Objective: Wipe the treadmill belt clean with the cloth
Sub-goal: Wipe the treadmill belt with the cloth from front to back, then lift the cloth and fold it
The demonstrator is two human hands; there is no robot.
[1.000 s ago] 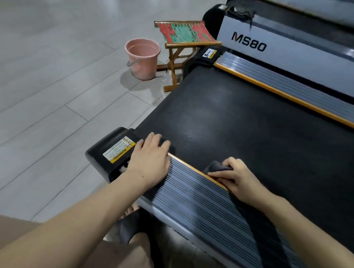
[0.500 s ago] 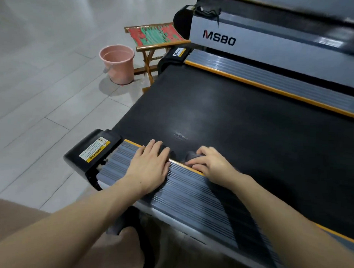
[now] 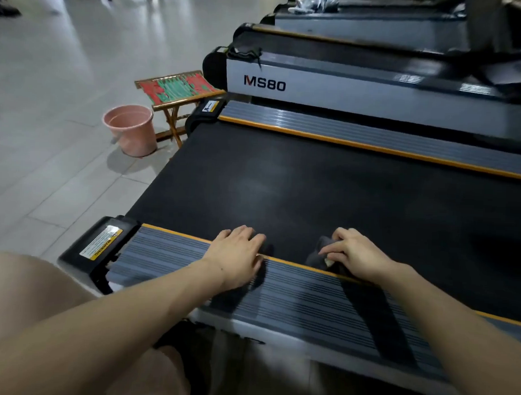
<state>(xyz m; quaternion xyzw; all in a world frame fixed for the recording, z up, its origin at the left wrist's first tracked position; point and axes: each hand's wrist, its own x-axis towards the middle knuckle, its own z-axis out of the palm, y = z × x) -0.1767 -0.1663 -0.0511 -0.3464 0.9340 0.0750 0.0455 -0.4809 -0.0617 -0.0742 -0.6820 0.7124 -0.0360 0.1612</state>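
Head view: both hands at the near edge of the belt [image 3: 327, 185].
Right hand [image 3: 356, 255] grips the cloth [image 3: 317, 255]; left hand [image 3: 238, 254] lies flat, fingers straight, at 9 o'clock of it.

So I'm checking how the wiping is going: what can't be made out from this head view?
- Dark grey cloth: mostly covered by the right hand.
- Black treadmill belt: cut off by the right edge; dirt indiscernible on the dark surface.
- Yellow warning label: print too small.
- Pink plastic bucket: contents hidden by its wall.
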